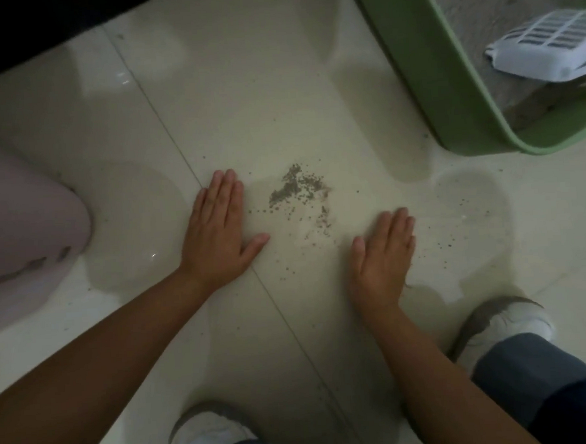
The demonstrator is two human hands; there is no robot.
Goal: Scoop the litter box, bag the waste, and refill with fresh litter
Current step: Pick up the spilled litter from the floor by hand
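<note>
Litter spill (pixel 296 190) lies at frame centre between both flat, empty hands: left hand (pixel 218 229) just left of it, right hand (pixel 384 254) lower right (slightly farther, I judge). Green litter box (pixel 423 76) with white scoop (pixel 548 45) upper right. No legible writing.

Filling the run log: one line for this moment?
left hand flat on floor | right hand flat | spilled litter between | scoop in litter box

Glossy pale floor tiles (pixel 259 86), dim light, dark strip (pixel 32 28) top left
</note>
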